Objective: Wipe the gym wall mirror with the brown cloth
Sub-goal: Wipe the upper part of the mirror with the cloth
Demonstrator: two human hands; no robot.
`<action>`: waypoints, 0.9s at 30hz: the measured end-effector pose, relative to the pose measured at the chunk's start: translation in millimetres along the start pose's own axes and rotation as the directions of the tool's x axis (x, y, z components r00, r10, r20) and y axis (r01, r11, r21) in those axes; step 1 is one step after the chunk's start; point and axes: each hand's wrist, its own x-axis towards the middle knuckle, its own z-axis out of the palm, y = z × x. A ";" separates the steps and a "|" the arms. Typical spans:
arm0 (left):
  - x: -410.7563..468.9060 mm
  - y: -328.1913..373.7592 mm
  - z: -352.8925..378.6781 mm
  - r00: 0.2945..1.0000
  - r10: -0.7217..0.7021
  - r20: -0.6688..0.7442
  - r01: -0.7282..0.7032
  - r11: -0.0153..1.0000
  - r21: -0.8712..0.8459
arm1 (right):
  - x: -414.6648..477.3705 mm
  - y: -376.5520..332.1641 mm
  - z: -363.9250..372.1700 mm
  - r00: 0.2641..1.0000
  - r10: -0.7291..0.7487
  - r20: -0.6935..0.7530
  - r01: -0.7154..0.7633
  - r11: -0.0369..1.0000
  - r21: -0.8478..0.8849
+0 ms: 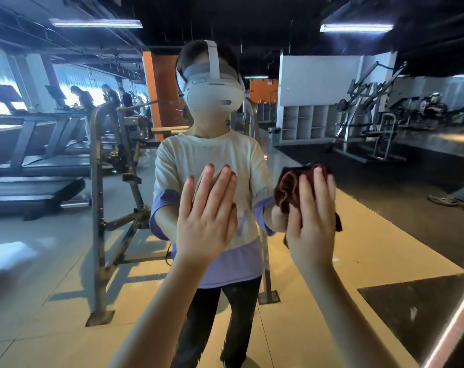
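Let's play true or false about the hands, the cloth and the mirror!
1. The right hand presses the cloth on the mirror. True.
2. The left hand is a fist. False: its fingers are straight, flat on the mirror.
3. The cloth is blue. False: it is brown.
4. Treadmills show in the mirror. True.

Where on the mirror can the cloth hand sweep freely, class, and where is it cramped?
Free: mirror glass right of the brown cloth, and above both hands. Cramped: the narrow strip between the right hand and left hand.
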 end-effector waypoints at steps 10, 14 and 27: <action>-1.3 -0.2 0.7 1.000 -0.005 -0.002 0.005 1.000 0.011 | -78.0 -25.0 13.7 0.990 0.107 0.095 -0.110 0.994 0.027; -2.1 0.4 1.5 1.000 -0.002 -0.025 0.001 1.000 -0.007 | -61.0 -3.3 2.1 0.975 0.223 0.017 -0.222 0.975 -0.018; -1.8 1.4 2.6 1.000 -0.018 -0.025 0.018 0.999 -0.029 | -4.9 0.1 -5.2 0.985 0.172 -0.009 -0.172 0.985 -0.004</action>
